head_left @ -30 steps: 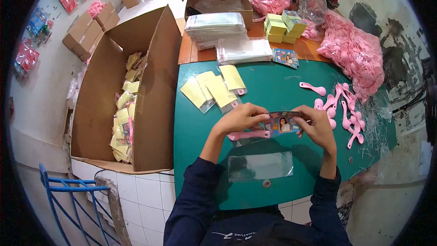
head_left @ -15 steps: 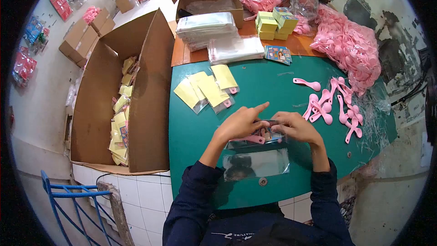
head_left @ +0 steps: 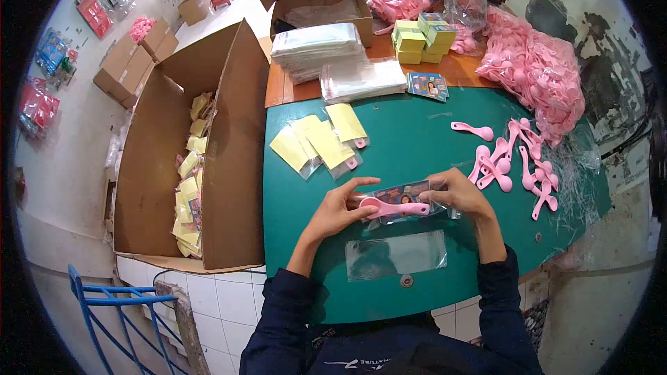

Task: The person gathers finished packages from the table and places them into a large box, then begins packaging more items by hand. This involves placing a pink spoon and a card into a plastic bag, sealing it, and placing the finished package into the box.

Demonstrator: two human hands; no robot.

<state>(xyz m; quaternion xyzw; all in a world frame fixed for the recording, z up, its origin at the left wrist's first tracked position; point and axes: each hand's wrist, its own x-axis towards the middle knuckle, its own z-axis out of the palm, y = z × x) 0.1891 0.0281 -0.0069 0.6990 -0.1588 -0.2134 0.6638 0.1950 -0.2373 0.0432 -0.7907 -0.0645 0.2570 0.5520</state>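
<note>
A clear plastic bag with a dark printed card (head_left: 417, 190) is held level over the green table, and a pink spoon (head_left: 396, 209) lies along the card's near side. My left hand (head_left: 335, 212) grips the left end, its thumb by the spoon's bowl and its index finger stretched out. At the other end, my right hand (head_left: 458, 193) pinches the bag near the spoon's handle. Whether the spoon is fully inside the plastic is hard to tell. An unfilled clear bag (head_left: 396, 255) lies flat just below my hands.
Loose pink spoons (head_left: 495, 170) lie to the right, below a big bag of spoons (head_left: 535, 76). Yellow-backed packets (head_left: 323, 140) sit on the left. Clear bag stacks (head_left: 365, 78), printed cards (head_left: 426, 86) and yellow card blocks (head_left: 421, 38) stand behind. A tall carton (head_left: 233, 160) flanks the table.
My hands have moved apart to the two ends of the bag. The card and the spoon, partly covered before, now show plainly. The whole view has shifted slightly.
</note>
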